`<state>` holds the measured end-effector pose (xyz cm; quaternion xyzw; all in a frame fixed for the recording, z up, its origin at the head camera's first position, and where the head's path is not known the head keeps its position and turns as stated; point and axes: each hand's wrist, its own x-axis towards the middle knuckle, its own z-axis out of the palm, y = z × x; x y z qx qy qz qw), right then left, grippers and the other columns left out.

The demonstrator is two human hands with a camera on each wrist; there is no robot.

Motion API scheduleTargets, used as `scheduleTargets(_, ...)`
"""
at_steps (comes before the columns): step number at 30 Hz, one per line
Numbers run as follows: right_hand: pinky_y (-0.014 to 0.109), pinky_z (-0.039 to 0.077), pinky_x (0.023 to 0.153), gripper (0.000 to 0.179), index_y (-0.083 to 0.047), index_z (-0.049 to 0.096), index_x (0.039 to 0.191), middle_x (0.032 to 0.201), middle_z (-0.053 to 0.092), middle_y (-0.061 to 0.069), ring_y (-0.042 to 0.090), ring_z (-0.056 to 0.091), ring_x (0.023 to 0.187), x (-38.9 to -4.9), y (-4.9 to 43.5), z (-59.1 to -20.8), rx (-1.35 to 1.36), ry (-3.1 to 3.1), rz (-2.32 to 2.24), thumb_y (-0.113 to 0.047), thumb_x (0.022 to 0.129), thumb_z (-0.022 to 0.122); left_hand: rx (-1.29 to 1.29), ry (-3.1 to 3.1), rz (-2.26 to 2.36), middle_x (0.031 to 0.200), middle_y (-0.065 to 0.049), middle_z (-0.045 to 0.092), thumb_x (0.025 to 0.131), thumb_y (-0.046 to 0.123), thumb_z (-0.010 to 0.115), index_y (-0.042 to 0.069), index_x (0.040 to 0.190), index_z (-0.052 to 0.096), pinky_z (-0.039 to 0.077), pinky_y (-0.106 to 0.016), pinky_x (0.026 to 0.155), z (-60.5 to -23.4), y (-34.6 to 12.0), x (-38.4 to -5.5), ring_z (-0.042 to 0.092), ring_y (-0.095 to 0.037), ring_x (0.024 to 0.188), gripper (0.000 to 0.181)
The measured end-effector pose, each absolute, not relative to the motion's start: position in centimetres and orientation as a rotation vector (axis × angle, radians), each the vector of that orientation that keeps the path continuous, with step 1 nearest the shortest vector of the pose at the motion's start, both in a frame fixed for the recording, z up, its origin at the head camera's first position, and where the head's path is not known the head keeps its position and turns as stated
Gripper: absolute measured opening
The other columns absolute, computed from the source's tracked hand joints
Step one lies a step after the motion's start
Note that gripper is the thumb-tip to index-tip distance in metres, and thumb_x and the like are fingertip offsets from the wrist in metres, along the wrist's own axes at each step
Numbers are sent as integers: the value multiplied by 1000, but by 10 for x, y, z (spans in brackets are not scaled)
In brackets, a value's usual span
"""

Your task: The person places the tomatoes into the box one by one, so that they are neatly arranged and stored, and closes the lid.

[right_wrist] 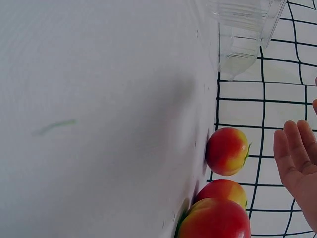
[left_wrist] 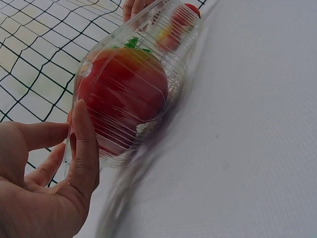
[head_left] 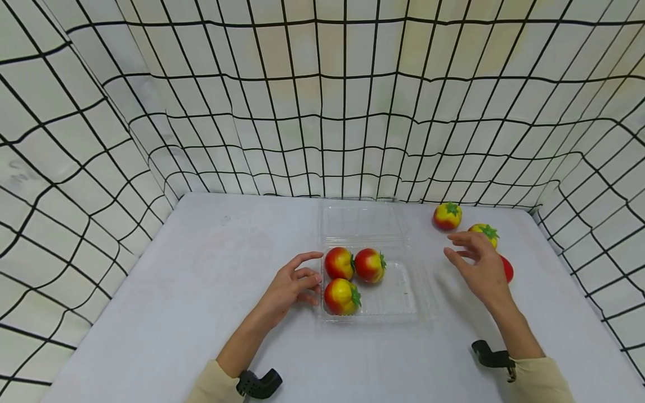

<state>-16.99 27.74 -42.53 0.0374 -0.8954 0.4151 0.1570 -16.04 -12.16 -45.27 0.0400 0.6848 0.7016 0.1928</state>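
An opened clear plastic clamshell box (head_left: 375,319) lies mid-table with its lid (head_left: 363,221) folded back. Three red-and-yellow tomato-like fruits (head_left: 341,296) with green leafy tops sit in its left part. My left hand (head_left: 297,285) is at the box's left side, relaxed fingers at the wall; in the left wrist view its fingertips (left_wrist: 81,144) overlap the clear edge beside a fruit (left_wrist: 124,94). My right hand (head_left: 481,268) hovers with loosely bent fingers and holds nothing, partly hiding two fruits, one yellow-topped (head_left: 485,232) and one red (head_left: 506,270).
Another fruit (head_left: 447,216) rests near the table's back right edge. Black netting (head_left: 345,112) over pale walls surrounds the white table (head_left: 227,240) at the back and sides. A black wrist camera (head_left: 259,384) is strapped to each forearm.
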Motion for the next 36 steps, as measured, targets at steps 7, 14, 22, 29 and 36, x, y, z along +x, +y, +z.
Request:
scheduleTargets(7, -1, 43, 88, 37, -11, 66, 132, 132, 61, 11, -8, 55, 105, -167, 282, -424, 39, -2577, 1174, -30, 100, 71, 113, 1925, 1966, 92, 0, 65, 104, 13, 63, 15, 153, 46, 65, -28, 71, -454, -122, -161, 65, -16, 77, 53)
scheduleTargets(14, 6, 44, 88, 37, -11, 66, 132, 133, 58, 10, 20, 63, 112, -165, 286, -425, -22, -2593, 1143, -30, 100, 70, 112, 1921, 1966, 92, 1, 65, 104, 13, 64, 15, 153, 45, 65, -29, 72, -454, -122, -161, 65, -15, 77, 53)
scheduleTargets(22, 1, 41, 89, 37, -9, 66, 131, 133, 59, 12, 29, 60, 118, -163, 290, -426, -38, -2587, 1107, -30, 101, 69, 109, 1924, 1965, 92, 0, 65, 103, 12, 64, 15, 154, 45, 65, -29, 71, -453, -121, -160, 65, -15, 77, 54)
scheduleTargets(29, -6, 36, 88, 38, -9, 64, 132, 136, 58, 12, 31, 59, 123, -162, 296, -427, -48, -2584, 1092, -29, 101, 70, 105, 1934, 1964, 92, -2, 65, 103, 11, 63, 15, 153, 46, 65, -29, 71, -454, -121, -161, 64, -16, 77, 53)
scheduleTargets(36, -7, 36, 88, 38, -7, 64, 132, 136, 57, 13, 29, 58, 120, -161, 301, -430, -57, -2577, 1099, -26, 100, 71, 102, 1928, 1966, 92, -1, 65, 103, 12, 63, 14, 154, 45, 65, -29, 70, -453, -121, -160, 64, -16, 76, 54)
